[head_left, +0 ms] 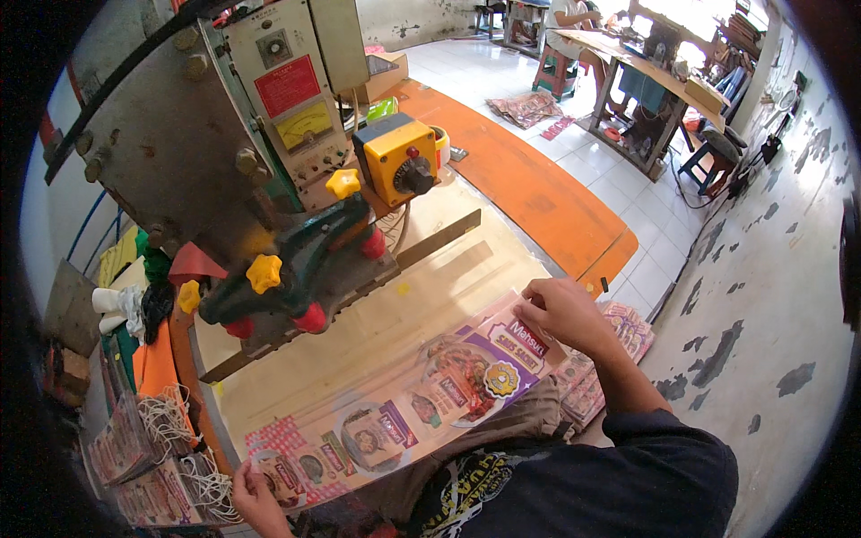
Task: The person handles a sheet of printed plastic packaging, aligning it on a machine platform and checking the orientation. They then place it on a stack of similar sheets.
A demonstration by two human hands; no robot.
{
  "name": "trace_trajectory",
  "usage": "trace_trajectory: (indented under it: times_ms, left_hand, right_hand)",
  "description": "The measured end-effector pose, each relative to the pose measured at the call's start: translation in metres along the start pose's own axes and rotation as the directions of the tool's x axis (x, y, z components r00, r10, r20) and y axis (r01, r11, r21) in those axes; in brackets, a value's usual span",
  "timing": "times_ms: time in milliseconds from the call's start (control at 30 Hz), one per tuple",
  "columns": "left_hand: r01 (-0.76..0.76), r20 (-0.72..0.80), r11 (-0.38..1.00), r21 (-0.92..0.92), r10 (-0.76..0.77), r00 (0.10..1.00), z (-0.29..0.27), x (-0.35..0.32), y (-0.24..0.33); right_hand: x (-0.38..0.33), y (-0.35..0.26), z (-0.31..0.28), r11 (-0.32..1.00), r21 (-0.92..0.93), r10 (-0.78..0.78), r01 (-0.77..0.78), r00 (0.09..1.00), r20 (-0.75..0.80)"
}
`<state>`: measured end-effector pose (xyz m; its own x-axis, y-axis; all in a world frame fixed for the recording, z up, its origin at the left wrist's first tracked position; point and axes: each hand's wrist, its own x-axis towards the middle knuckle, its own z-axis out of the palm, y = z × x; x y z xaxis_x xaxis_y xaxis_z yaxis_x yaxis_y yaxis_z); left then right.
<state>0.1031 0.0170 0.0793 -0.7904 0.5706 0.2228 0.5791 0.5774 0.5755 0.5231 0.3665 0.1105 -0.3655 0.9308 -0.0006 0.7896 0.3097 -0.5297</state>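
A long, glossy plastic sheet point(421, 401) printed with food pictures lies stretched between my hands, across my lap and the near edge of a cream work board point(448, 278). My right hand point(565, 309) pinches its far right corner between thumb and fingers. At the lower left, my left hand point(256, 502) grips the other end, partly cut off by the picture's dim rim. Beyond the sheet stands a press machine point(305, 247) with yellow star knobs and red caps. Its long metal bar point(439, 240) sits over the board, apart from the sheet.
A yellow control box point(396, 160) stands behind the press on an orange table point(511, 166). Stacked printed sheets point(583, 386) lie beneath my right arm. At left are printed bags point(152, 484) with white cords. Far back, a person point(574, 16) sits by a sewing table point(628, 58).
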Motion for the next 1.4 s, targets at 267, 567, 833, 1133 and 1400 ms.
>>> trace_trajectory:
  times_ms: [267, 567, 833, 1133, 1400]
  left_hand:
    - [0.072, 0.058, 0.997, 0.034, -0.074, 0.996, -0.002, 0.003, -0.008]
    - [0.124, 0.070, 0.990, 0.062, -0.128, 0.989, 0.002, 0.023, -0.003]
    - [-0.326, 0.302, 0.942, 0.077, 0.289, 0.908, 0.037, 0.025, 0.048]
    - [-0.507, 0.385, 0.814, 0.284, 0.387, 0.838, 0.062, 0.021, 0.028]
    - [-0.471, 0.379, 0.841, 0.267, 0.358, 0.853, 0.054, 0.022, 0.029]
  right_hand:
    - [-0.001, 0.004, 0.009, 0.993, -0.088, -0.079, 0.075, 0.996, -0.039]
    - [-0.006, -0.004, 0.010, 0.994, -0.099, -0.063, 0.054, 0.994, -0.091]
    - [-0.015, -0.033, 0.037, 0.811, -0.341, -0.505, 0.475, 0.863, 0.000]
    - [-0.008, -0.007, 0.068, 0.773, -0.418, -0.476, 0.478, 0.872, 0.115]
    - [-0.005, -0.012, 0.066, 0.784, -0.389, -0.472, 0.484, 0.871, 0.132]
